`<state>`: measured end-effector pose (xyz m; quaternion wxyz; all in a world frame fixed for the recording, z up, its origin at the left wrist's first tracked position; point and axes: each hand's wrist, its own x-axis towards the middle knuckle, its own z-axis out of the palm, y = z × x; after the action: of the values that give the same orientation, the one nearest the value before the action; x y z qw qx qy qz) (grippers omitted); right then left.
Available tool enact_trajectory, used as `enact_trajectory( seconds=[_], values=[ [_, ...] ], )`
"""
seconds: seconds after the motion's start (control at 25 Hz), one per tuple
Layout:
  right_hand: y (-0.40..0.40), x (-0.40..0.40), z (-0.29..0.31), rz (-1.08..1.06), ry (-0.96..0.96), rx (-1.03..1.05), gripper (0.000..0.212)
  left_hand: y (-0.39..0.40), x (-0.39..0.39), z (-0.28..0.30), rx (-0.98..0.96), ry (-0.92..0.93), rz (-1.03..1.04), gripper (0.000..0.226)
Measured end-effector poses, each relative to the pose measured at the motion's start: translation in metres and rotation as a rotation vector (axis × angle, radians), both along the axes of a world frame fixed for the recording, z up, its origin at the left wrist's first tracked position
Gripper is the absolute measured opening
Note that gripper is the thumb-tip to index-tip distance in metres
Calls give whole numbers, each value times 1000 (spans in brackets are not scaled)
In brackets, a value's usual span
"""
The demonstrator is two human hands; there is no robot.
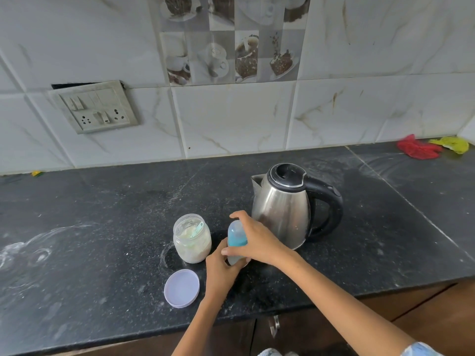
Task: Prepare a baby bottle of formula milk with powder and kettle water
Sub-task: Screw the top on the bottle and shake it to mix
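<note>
An open clear plastic jar [192, 241] of pale powder, a pale green scoop [195, 231] inside, stands on the dark stone bench [102, 227], its round lilac lid [182, 288] in front. Beside it, the blue-capped baby bottle [237, 237] stands gripped by the left hand [220, 272] low and the right hand [253, 240] at the cap; its contents are hidden. The closed steel kettle [285, 204] stands just behind.

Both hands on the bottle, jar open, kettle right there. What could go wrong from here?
1. The open powder jar stands right beside the left hand; a nudge while working the bottle might tip it and spill powder.
2. The kettle sits just behind the right hand; if hot, knuckles could graze it.
3. The jar lid lies near the counter edge and might get knocked off.
</note>
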<state>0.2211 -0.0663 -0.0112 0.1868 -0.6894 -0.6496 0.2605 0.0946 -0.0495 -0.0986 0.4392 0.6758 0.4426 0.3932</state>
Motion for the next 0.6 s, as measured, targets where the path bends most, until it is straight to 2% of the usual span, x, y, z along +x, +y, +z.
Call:
enact_trajectory(
  seconds=[0.08,0.2,0.28,0.36,0.44,0.48,0.6],
  values=[
    [-12,10,-9,-1,265,-33,85,2,-3,5,0,-19,-64,46],
    [-22,15,-8,-16,507,16,70,2,-6,17,-50,-80,-166,38],
    [-22,20,6,-22,745,3,60,0,-10,26,-80,-133,-229,42],
    [-19,26,16,-4,902,4,61,-1,-15,34,-85,-155,-282,45],
    [-18,23,19,-18,904,46,60,-6,-16,41,-44,-119,-287,43],
    [-18,18,17,-73,845,89,57,-9,-16,43,-3,-102,-265,40],
    [-26,-1,9,-273,518,220,49,-10,-19,42,87,-63,-198,39]
  ],
)
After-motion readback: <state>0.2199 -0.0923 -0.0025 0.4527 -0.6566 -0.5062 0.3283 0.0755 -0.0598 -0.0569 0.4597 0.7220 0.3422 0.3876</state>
